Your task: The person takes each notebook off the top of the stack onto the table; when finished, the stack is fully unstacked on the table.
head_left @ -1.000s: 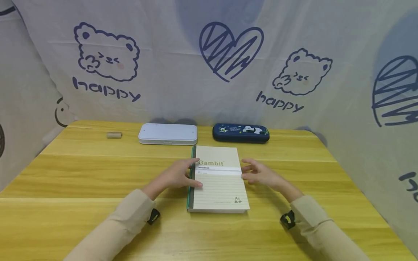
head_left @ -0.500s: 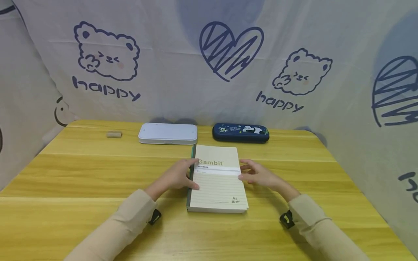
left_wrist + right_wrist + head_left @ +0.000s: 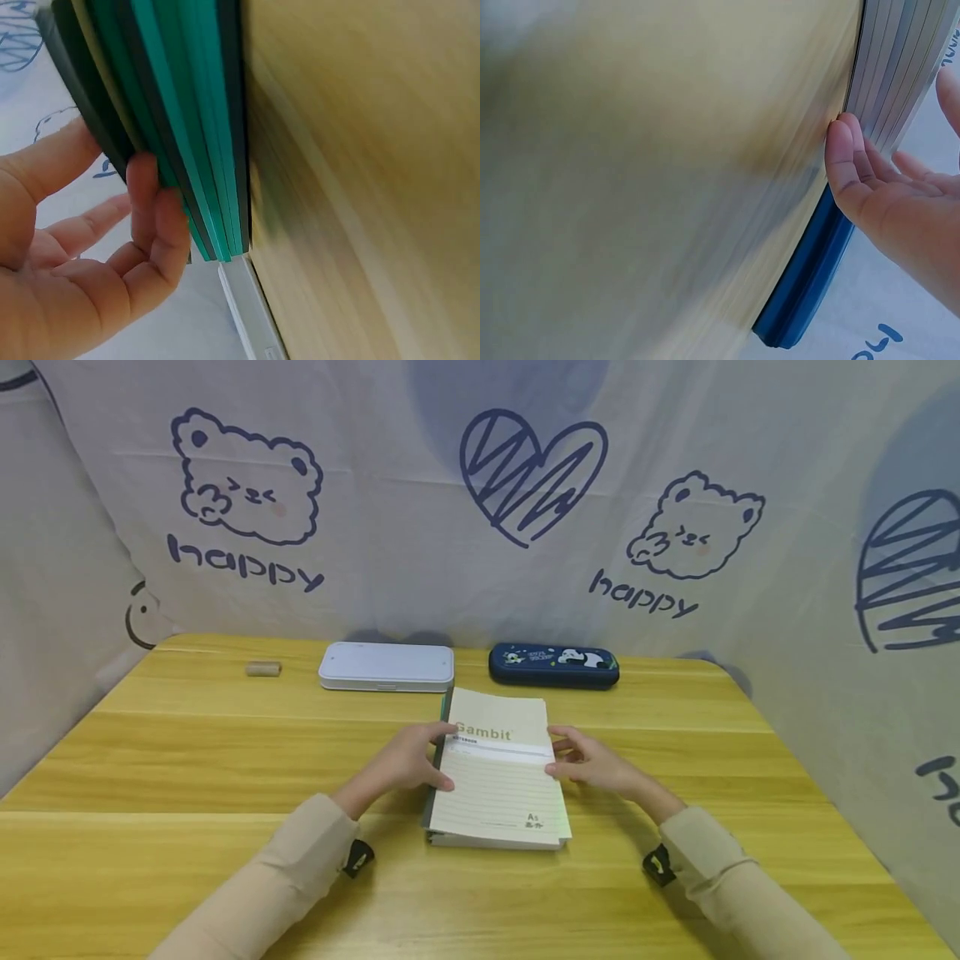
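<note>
A stack of several notebooks lies on the table, with a cream "Gambit" notebook [image 3: 495,785] on top. My left hand [image 3: 405,758] grips the top notebook at its dark spine, thumb on the cover and fingertips under the edge. In the left wrist view that notebook's spine [image 3: 86,90] tilts up, apart from the green spines [image 3: 199,112] below. My right hand [image 3: 596,762] rests at the right side, its thumb at the cover's edge. The right wrist view has its loosely bent fingers [image 3: 841,154] against the page edges [image 3: 896,67] of the stack.
Behind the stack lie a white flat case [image 3: 386,667] and a dark blue panda pencil case [image 3: 553,667]. A small brown cylinder [image 3: 263,669] lies at the back left of the table [image 3: 187,760]. A printed cloth [image 3: 390,527] hangs behind the table.
The top notebook has slid slightly left, and its spine side has risen off the stack in my left hand. My right hand has moved a little inward to its edge.
</note>
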Tool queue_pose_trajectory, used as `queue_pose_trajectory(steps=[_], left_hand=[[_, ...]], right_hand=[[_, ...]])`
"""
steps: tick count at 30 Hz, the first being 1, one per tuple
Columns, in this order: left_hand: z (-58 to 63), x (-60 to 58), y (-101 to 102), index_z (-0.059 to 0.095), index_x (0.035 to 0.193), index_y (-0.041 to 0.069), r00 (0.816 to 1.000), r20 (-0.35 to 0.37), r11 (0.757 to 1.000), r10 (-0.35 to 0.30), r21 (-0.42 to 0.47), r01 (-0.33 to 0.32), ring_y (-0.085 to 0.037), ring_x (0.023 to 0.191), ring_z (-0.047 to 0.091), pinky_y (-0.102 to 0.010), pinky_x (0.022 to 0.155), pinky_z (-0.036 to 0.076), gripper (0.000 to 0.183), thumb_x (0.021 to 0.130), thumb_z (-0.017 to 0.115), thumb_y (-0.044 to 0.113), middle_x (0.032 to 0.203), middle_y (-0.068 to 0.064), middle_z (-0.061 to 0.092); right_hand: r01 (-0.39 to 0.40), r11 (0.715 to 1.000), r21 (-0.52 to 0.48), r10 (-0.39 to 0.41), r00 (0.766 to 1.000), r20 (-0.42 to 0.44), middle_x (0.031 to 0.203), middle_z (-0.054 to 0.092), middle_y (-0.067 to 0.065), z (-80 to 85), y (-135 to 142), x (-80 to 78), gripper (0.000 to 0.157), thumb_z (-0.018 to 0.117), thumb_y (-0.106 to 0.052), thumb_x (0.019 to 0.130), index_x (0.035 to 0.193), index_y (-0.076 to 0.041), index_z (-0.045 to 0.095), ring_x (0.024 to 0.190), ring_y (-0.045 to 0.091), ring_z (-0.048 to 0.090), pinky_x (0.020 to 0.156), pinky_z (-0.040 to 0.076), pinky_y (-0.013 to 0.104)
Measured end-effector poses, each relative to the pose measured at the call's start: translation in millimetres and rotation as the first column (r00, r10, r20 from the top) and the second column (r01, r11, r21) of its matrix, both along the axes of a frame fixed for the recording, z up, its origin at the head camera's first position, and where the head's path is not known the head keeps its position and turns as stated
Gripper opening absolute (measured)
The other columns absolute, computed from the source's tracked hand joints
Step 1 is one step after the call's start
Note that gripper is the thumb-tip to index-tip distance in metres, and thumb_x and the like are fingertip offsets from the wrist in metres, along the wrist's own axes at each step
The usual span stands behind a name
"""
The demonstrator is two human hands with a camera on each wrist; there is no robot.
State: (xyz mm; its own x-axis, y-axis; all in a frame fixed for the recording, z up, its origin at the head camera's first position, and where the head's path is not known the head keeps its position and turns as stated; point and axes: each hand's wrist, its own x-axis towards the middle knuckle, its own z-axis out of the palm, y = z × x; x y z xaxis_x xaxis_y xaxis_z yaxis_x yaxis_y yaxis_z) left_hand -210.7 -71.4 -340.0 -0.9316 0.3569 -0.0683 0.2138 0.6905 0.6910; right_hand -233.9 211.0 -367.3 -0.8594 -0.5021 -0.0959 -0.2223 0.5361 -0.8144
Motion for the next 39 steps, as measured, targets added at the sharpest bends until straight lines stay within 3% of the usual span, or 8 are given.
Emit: queue_pose_trajectory(steps=[5, 10, 16, 25, 29, 39], left_hand=[[0.4, -2.1, -7.7, 0.055, 0.121, 0.002, 0.993, 0.11, 0.981, 0.04, 0.182, -0.06, -0.029, 0.1, 0.049, -0.037, 0.08, 0.043, 0.058, 0.067, 0.074, -0.003, 0.12, -0.02, 0.049], [0.4, -3.5, -13.2, 0.056, 0.12, 0.001, 0.979, 0.205, 0.951, 0.019, 0.3, -0.082, -0.025, 0.094, 0.045, -0.032, 0.077, 0.04, 0.051, 0.071, 0.067, -0.009, 0.117, -0.018, 0.049], [2.6, -2.0, -17.2, 0.052, 0.121, -0.006, 0.968, 0.249, 0.913, -0.025, 0.399, -0.08, -0.023, 0.091, 0.045, -0.028, 0.076, 0.039, 0.049, 0.073, 0.061, -0.013, 0.115, -0.021, 0.05], [1.3, 1.0, -23.5, 0.04, 0.131, -0.004, 0.932, 0.358, 0.818, -0.055, 0.552, -0.164, -0.02, 0.079, 0.055, -0.027, 0.064, 0.048, 0.05, 0.082, 0.046, -0.015, 0.133, -0.026, 0.032], [3.3, 2.6, -26.6, 0.037, 0.133, -0.003, 0.929, 0.367, 0.794, -0.05, 0.578, -0.186, -0.02, 0.081, 0.055, -0.028, 0.065, 0.048, 0.05, 0.085, 0.042, -0.015, 0.138, -0.025, 0.025], [5.0, 5.7, -40.3, 0.035, 0.134, -0.004, 0.935, 0.354, 0.738, -0.011, 0.633, -0.231, -0.017, 0.077, 0.054, -0.028, 0.062, 0.048, 0.052, 0.084, 0.039, -0.017, 0.135, -0.026, 0.03]], right_hand=[[-0.024, 1.0, 0.007, 0.024, 1.0, 0.008, 0.122, 0.043, 0.03, 0.6, -0.5, 0.3, 0.065, 0.059, -0.016, 0.087, 0.136, 0.006, 0.023, 0.106, 0.037, 0.047, 0.09, 0.037, 0.046], [-0.025, 1.0, 0.01, 0.025, 1.0, -0.015, 0.119, 0.046, 0.027, -1.3, -1.9, 0.6, 0.064, 0.06, -0.016, 0.086, 0.135, 0.005, 0.026, 0.103, 0.034, 0.048, 0.089, 0.038, 0.044], [-0.051, 0.999, 0.013, 0.052, 0.996, -0.07, 0.115, 0.048, 0.026, -5.6, -1.3, -1.9, 0.061, 0.06, -0.014, 0.086, 0.132, 0.009, 0.029, 0.101, 0.033, 0.048, 0.088, 0.038, 0.044], [-0.026, 1.0, 0.016, 0.026, 0.999, -0.045, 0.117, 0.047, 0.028, -4.5, -1.9, -1.6, 0.061, 0.061, -0.012, 0.085, 0.133, 0.009, 0.029, 0.099, 0.033, 0.051, 0.084, 0.042, 0.041], [-0.012, 1.0, 0.015, 0.013, 0.999, -0.033, 0.118, 0.047, 0.029, -3.8, -2.9, -1.5, 0.061, 0.061, -0.011, 0.084, 0.133, 0.01, 0.029, 0.1, 0.033, 0.051, 0.085, 0.042, 0.041], [0.015, 1.0, 0.0, -0.015, 0.999, -0.03, 0.119, 0.046, 0.029, -2.8, -5.1, -0.7, 0.061, 0.062, -0.007, 0.083, 0.132, 0.012, 0.031, 0.099, 0.031, 0.051, 0.085, 0.041, 0.04]])
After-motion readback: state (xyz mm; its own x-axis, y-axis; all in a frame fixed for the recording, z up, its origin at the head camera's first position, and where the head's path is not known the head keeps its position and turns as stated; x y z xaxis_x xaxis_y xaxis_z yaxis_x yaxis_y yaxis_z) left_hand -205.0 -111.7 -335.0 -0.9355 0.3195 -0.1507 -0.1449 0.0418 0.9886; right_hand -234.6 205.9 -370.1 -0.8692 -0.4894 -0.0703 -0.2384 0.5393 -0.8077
